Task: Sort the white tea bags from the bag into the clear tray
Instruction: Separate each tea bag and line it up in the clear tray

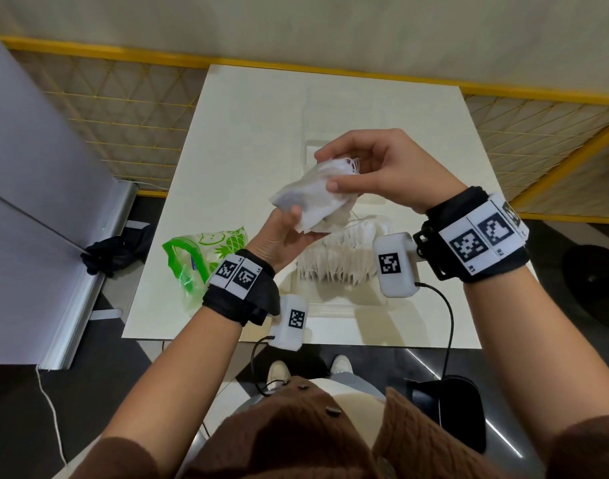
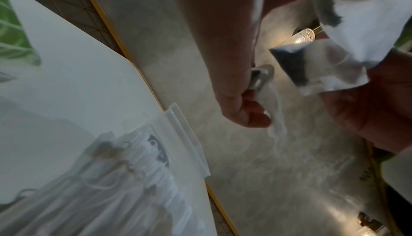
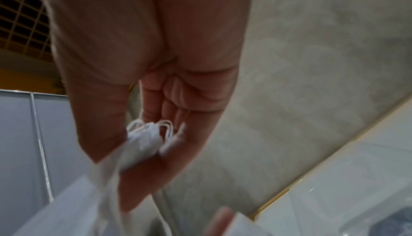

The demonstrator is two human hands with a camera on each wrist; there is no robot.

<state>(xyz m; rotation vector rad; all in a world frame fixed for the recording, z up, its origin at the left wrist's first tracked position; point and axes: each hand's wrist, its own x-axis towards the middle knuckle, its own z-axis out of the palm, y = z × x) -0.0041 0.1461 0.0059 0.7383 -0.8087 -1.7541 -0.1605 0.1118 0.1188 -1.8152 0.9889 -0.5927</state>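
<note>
Both hands hold a bundle of white tea bags (image 1: 313,198) in the air above the white table (image 1: 227,133). My left hand (image 1: 289,233) grips the bundle from below, thumb on its lower edge. My right hand (image 1: 351,167) pinches its upper end, where the strings (image 1: 353,164) bunch up. The bags (image 2: 330,67) show dark tea inside; the strings (image 3: 151,130) lie against my right fingers. Under the hands stands the clear tray (image 1: 330,311) with a row of several white tea bags (image 1: 337,264) upright in it. The green printed plastic bag (image 1: 199,257) lies crumpled at the table's left front.
The tray's far part (image 1: 330,108) reaches toward the table's back. A yellow-framed mesh fence (image 1: 123,108) runs behind the table. A grey partition (image 1: 37,202) stands on the left, dark cloth (image 1: 113,250) at its foot. A black object (image 1: 462,409) and cables lie on the floor at right.
</note>
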